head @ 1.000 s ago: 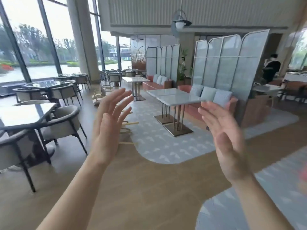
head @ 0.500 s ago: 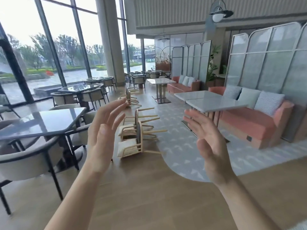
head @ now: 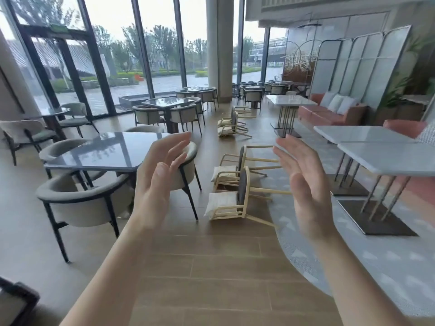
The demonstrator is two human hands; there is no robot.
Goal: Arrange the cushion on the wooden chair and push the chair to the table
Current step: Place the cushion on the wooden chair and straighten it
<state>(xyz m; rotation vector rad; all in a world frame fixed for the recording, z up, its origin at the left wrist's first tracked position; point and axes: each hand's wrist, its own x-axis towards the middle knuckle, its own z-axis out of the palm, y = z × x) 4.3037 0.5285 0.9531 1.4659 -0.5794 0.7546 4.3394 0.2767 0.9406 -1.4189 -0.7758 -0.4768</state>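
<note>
On the wood-plank floor (head: 211, 274) we see 2 tipped pale wooden chairs (head: 235, 196); our left hand (head: 157, 184) and right hand (head: 306, 184) hover, each grip spread, empty.

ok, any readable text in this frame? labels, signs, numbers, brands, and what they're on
None that can be read.
Green strip above the glass door: possibly a sign, too blurred to read.
White line pattern on the glass panel at the back: decoration or lettering, cannot tell.
No print visible on the tipped wooden chairs, the dark table, the white tables, or either hand: left, right.
</note>
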